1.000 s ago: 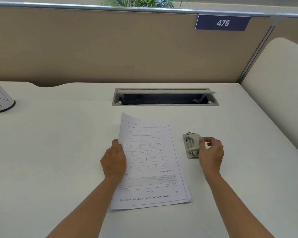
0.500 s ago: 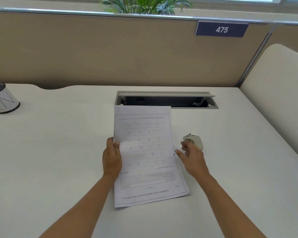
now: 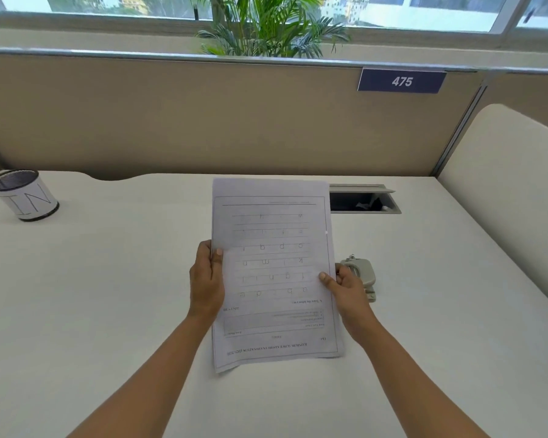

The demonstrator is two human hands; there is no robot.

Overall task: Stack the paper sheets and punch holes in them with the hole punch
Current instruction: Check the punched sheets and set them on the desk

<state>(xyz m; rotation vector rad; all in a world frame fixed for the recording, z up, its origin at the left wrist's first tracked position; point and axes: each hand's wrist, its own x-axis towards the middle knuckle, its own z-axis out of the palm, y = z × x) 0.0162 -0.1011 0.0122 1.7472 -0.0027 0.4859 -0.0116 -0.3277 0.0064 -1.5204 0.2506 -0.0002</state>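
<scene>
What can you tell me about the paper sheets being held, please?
The paper sheets are white printed worksheets with ruled rows of lowercase letters inside a border, the print upside down to the camera. Held up over the desk, they are pinched at the left edge by the left hand and at the right edge by the right hand.

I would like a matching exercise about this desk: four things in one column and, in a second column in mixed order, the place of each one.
Things
1. paper sheets
2. hole punch
3. pen cup
4. 475 sign

Places
A. fixed on the partition
B. on the desk, just behind the right hand
C. pinched at the side edges by the left hand and the right hand
D. at the far left of the desk

Pairs: 1-C, 2-B, 3-D, 4-A
</scene>
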